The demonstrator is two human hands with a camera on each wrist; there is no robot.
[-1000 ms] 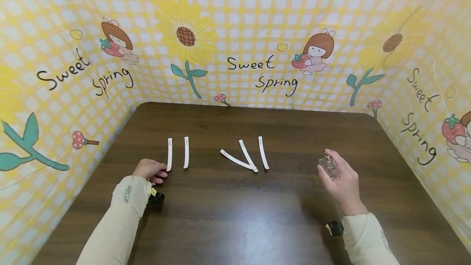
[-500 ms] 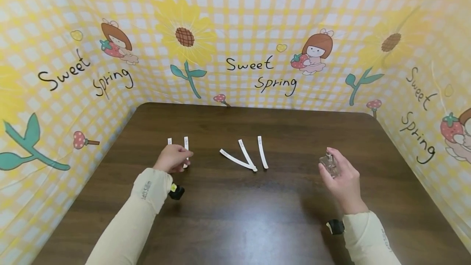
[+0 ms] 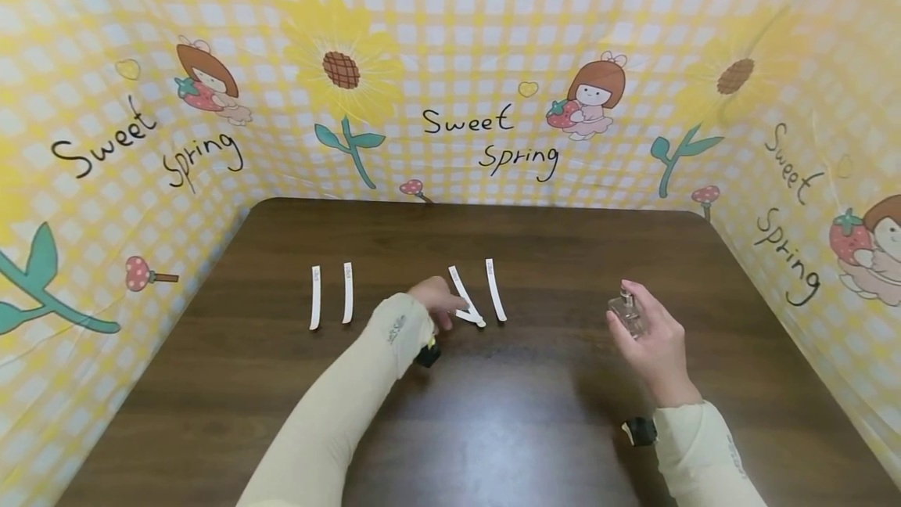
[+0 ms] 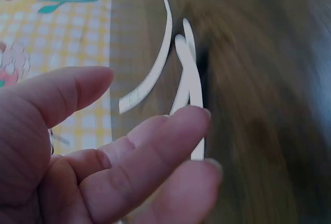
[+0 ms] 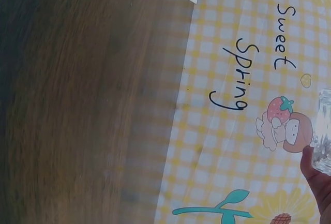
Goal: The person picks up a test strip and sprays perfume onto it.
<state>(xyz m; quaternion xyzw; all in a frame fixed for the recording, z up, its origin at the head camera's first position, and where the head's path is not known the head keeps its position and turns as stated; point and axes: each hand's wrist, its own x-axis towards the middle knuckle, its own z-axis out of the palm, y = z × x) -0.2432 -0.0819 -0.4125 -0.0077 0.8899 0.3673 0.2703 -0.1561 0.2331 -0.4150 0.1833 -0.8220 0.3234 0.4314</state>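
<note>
My left hand [image 3: 436,300] is over two white paper strips in the middle of the table, whose near ends cross. It hides most of the left one; the other crossing strip [image 3: 461,288] shows beyond the fingers. In the left wrist view the thumb stands apart from loosely bent fingers [image 4: 150,167], with nothing between them. A single strip [image 3: 496,292] lies just right of the crossing pair. My right hand [image 3: 665,350] holds a small clear glass spray bottle [image 3: 629,318] above the right side of the table, one finger on its top. The bottle [image 5: 323,131] is partly cut off in the right wrist view.
Two more white strips, an outer one [image 3: 315,300] and an inner one [image 3: 348,294], lie apart on the left. The dark wooden table [image 3: 535,413] is bordered at the back and sides by a yellow checked cloth [image 3: 464,45].
My left hand has moved right, from the far-left strip past the second strip to the crossing pair. The strips look unmoved, and my right hand keeps holding the bottle in place.
</note>
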